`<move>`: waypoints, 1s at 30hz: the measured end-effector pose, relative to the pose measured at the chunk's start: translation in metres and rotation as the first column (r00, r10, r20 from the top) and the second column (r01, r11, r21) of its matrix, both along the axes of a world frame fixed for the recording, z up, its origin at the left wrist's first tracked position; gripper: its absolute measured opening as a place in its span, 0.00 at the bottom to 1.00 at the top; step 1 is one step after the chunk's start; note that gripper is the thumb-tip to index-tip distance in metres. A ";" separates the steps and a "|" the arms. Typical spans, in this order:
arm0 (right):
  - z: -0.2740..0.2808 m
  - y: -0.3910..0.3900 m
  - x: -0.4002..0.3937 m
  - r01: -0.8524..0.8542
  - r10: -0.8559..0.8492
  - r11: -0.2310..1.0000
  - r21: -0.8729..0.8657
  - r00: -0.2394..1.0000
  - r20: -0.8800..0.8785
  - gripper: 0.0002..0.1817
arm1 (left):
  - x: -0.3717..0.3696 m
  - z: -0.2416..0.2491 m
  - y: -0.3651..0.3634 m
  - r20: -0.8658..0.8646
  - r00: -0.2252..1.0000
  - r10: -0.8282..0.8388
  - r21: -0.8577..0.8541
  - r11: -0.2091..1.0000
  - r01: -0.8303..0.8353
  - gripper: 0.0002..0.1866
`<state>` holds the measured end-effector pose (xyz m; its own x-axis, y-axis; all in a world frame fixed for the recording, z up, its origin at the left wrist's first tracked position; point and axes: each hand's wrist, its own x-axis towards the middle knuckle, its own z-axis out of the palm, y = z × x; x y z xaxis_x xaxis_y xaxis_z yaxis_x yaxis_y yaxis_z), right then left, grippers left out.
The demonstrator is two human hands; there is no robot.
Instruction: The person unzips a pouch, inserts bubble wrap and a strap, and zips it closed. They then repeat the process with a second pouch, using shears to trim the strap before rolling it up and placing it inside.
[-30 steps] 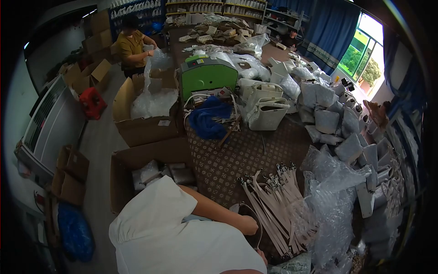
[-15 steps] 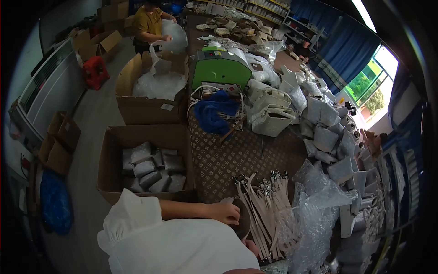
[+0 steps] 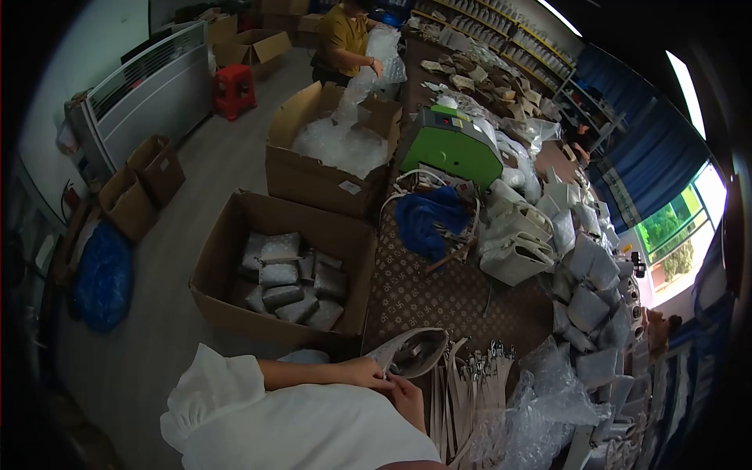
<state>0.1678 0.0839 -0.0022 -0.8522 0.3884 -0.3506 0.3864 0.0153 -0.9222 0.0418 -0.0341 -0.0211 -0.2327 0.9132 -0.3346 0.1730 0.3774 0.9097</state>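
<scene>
A small grey-beige bag is tilted near the table's front edge, its mouth open and its dark inside showing. My left hand is closed on the near rim of this bag. Close against it, my right hand has its fingers pinched at the same rim. Any small part between the fingertips is too small to make out. Right of the bag lies a bundle of beige straps with metal clasps.
Bubble wrap lies right of the straps, beside many wrapped bags. A cardboard box holds wrapped packages. Farther back are a green machine, a blue cloth and a co-worker handling bubble wrap.
The bag has been raised and tipped so its open mouth shows. My right hand has come up beside my left at its rim. The camera view has shifted.
</scene>
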 end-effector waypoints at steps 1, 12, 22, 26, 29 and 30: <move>0.000 0.001 -0.002 -0.012 0.012 1.000 0.003 1.000 0.001 0.11 | -0.002 -0.004 0.000 -0.016 0.998 -0.054 0.033 0.998 0.055 0.24; 0.007 0.006 -0.045 -0.029 0.131 0.739 0.673 0.986 -0.102 0.05 | -0.031 -0.027 -0.004 0.339 0.939 0.055 0.031 0.997 -0.069 0.17; -0.003 0.085 -0.046 0.093 -0.031 0.312 0.945 0.996 -0.088 0.09 | -0.047 -0.028 -0.018 0.309 0.943 -0.119 0.056 0.993 0.107 0.18; 0.001 0.116 -0.023 0.187 -0.187 0.220 0.957 0.971 -0.146 0.09 | -0.048 -0.026 -0.025 0.301 0.951 -0.067 0.060 0.997 0.051 0.22; -0.019 0.127 -0.017 0.245 -0.345 0.357 0.901 0.931 -0.117 0.11 | -0.093 0.000 -0.004 -0.011 0.848 -0.530 -0.227 0.827 0.514 0.33; -0.025 0.130 -0.015 0.271 -0.444 0.474 0.838 0.895 -0.038 0.13 | -0.109 -0.015 0.010 0.076 0.926 -0.369 -0.137 0.916 0.377 0.33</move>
